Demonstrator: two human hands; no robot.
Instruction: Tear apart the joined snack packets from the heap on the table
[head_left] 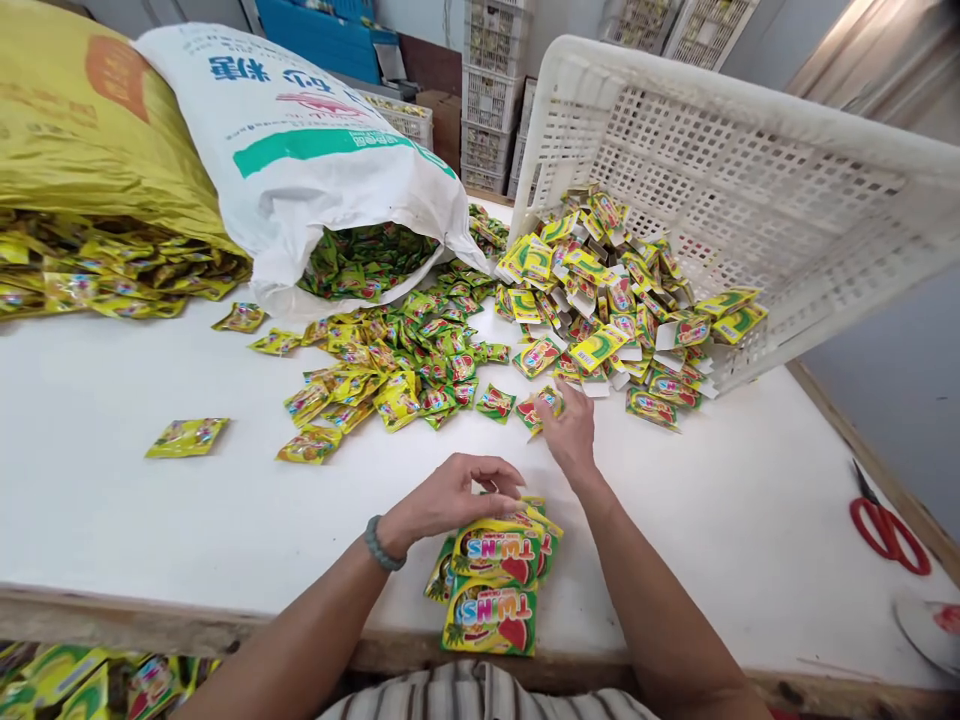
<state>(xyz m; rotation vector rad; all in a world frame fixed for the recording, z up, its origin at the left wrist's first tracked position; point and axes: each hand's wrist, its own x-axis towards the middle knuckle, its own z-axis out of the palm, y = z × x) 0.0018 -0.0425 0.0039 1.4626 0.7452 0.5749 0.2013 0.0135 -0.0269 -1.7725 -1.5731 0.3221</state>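
Note:
My right hand (573, 432) reaches to the near edge of the carton pile, thumb and fingers closed on a small yellow, red and green candy carton (535, 410). A green candy sachet (496, 402) lies just left of it. My left hand (450, 495), wearing a braided wristband (383, 545), is curved over a small stack of yellow-green "TWINS" cartons (491, 612) near the table's front edge. Its thumb rests at the top of the stack, with its fingers apart from the thumb. From my side, the lettering is upside down.
A tipped white crate (750, 200) spills many flat cartons (600, 345). Yellow sachets (345, 390) and green sachets spread before a white sack (300, 150) and a yellow sack (97, 120). Red-handled scissors (889, 535) lie right. Stacked crates (491, 95) stand behind; more cartons (90, 685) sit below the left edge.

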